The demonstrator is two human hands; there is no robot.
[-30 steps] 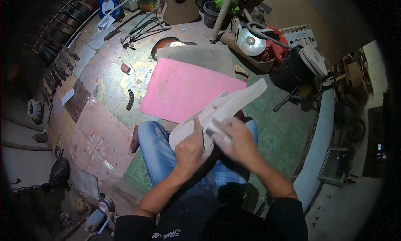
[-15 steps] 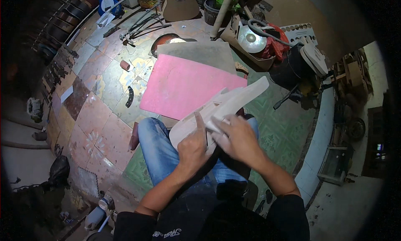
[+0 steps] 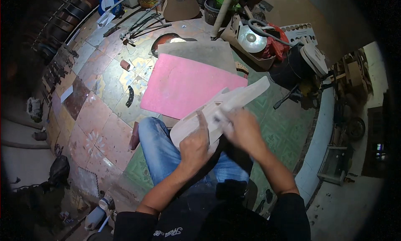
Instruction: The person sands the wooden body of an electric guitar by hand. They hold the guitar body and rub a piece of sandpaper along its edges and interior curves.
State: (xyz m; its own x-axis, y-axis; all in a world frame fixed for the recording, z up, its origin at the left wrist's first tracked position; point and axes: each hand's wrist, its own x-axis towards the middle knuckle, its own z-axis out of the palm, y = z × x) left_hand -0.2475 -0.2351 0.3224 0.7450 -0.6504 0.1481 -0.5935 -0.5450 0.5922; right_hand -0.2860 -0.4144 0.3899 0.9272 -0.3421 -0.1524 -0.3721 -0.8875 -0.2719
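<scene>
A pale, bare-wood guitar body with a neck-like arm (image 3: pixel 246 92) lies slanted over my lap, its rounded end to the left and its narrow end up to the right. My left hand (image 3: pixel 194 147) is closed round its near edge, the index finger stretched along the top face. Over the middle of the wood my right hand (image 3: pixel 240 126) is smeared by motion, fingers bent down. Under those fingertips is a small whitish piece (image 3: pixel 221 118), too blurred to name. A rectangular cutout (image 3: pixel 217 103) shows in the wood beside it.
Beyond my knees lies a pink board (image 3: pixel 188 84), on top of a grey board (image 3: pixel 204 51). A dark curved piece (image 3: pixel 130 96) and a brown roll (image 3: pixel 125 65) are on the tiles. At the back stand an acoustic guitar body (image 3: pixel 181 7) and a box with a lamp (image 3: pixel 252 40).
My right hand has shifted slightly up and to the right along the wood and is more blurred. My left hand keeps its hold; the wood has hardly moved.
</scene>
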